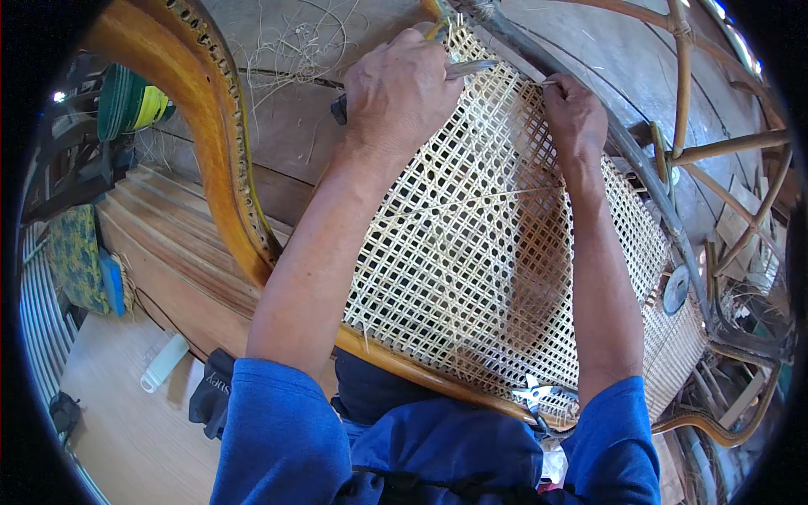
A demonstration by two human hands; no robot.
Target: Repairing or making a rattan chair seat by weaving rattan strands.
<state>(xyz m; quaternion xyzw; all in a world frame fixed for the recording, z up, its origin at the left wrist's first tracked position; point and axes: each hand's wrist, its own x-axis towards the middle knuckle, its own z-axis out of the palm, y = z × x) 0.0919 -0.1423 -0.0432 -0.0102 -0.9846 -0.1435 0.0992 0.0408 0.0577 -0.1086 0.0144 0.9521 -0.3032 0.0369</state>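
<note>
A woven cane panel (438, 252) with an open lattice fills the middle, held in a curved, varnished wooden frame (404, 377). My left hand (400, 88) is over its far left corner, closed around a hand tool with a pointed metal blade (471, 69); the tool's dark end sticks out below the wrist side. At the far right edge of the panel, my right hand (576, 118) pinches what looks like the end of a thin cane strand. One loose strand (497, 196) runs across the weave toward my right forearm. Metal snips (537, 394) lie on the near edge.
A curved wooden piece (206, 109) with holes along its edge rises at left. Loose cane fibres (299, 50) lie on the floor beyond. Rattan poles (677, 76) stand at right, near a grey metal disc (676, 289). A pale bottle (164, 364) lies at lower left.
</note>
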